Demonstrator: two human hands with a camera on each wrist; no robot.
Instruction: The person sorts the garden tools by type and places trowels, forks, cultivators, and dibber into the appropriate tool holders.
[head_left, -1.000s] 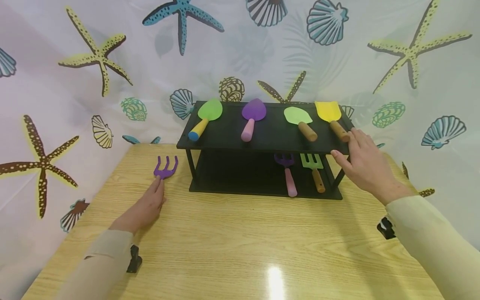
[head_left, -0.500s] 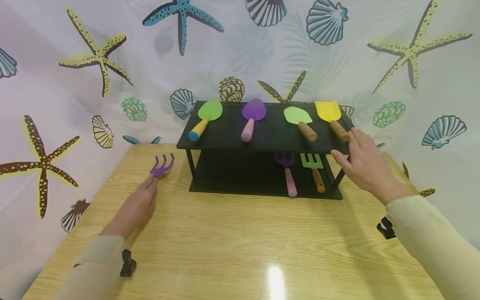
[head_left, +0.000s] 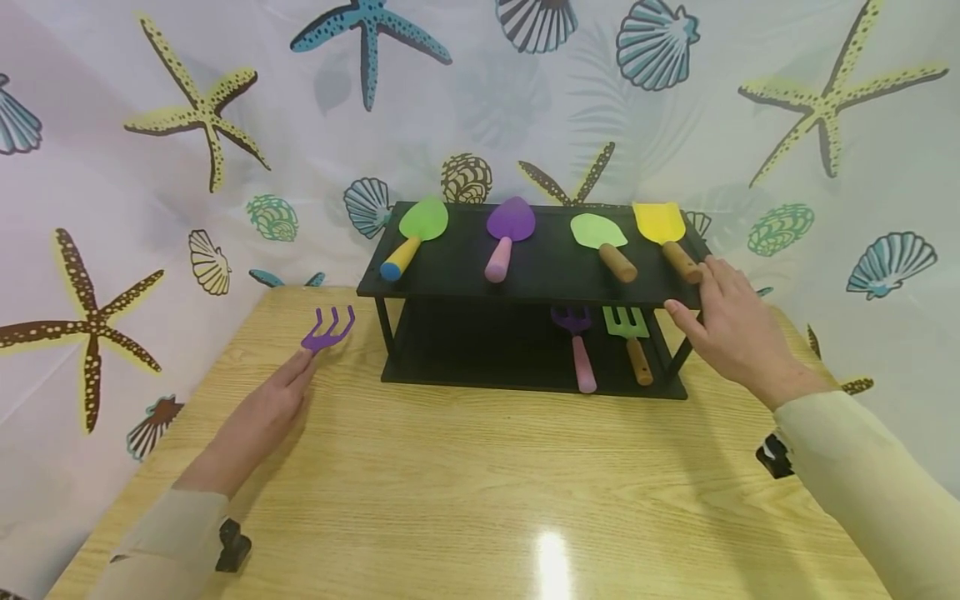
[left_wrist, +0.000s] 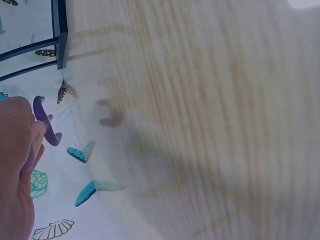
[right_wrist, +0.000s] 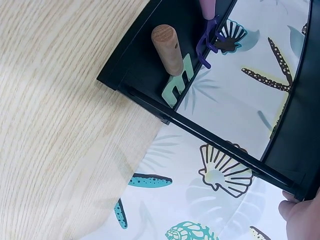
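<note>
My left hand [head_left: 273,408] holds a small purple three-pronged hand rake [head_left: 326,333] left of the black two-tier shelf [head_left: 465,283]. Its prongs point away and up, and its handle is hidden in the grip. In the left wrist view the purple rake [left_wrist: 45,125] is clear of the wood, its shadow falling on the table. My right hand [head_left: 742,333] grips the right front corner of the shelf's upper tier, thumb at the front edge, fingers beside the brown handle of a yellow shovel [head_left: 660,223]. In the right wrist view part of the right hand [right_wrist: 302,217] shows at the shelf's edge.
On the upper tier lie a green trowel [head_left: 425,218], a purple trowel [head_left: 512,220] and a pale green trowel [head_left: 597,230]. The lower tier bears a purple rake with a pink handle [head_left: 583,365] and a green fork [head_left: 626,323]. Behind hangs a seashell-patterned cloth [head_left: 525,100].
My left hand has shifted left, and the rake it holds has turned so its prongs lean more to the right. The right hand stays at the shelf corner.
</note>
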